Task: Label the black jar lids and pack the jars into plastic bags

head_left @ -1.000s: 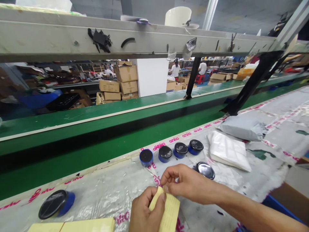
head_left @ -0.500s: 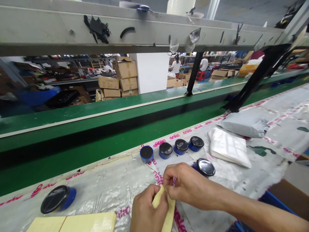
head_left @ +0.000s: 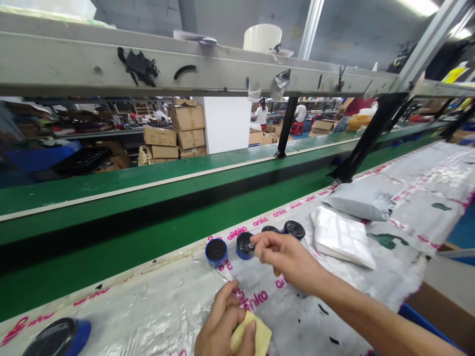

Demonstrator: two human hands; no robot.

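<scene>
Left hand [head_left: 221, 324], bottom centre: pale-yellow rectangular paper piece [head_left: 261, 336] gripped between thumb and fingers. Paper's top edge slants down to right; lower end hidden or cropped, long axis unclear. Right hand [head_left: 284, 253], frame centre: fingers curled, pointing left, beside round blue tub with black lid [head_left: 243, 248]; contact or grip, can't tell. Tub upright, lid up.

The single view looks out from the wearer's head, facing forward and down across a plastic-covered table [head_left: 148, 304]. Both hands are close to the lens: the left hand [head_left: 220, 321] cut by the bottom edge, the right hand [head_left: 284, 254] farther out. A green belt [head_left: 185, 222] slants across midway; a shelf [head_left: 218, 74] spans above, with boxes [head_left: 189, 116] far behind.
</scene>
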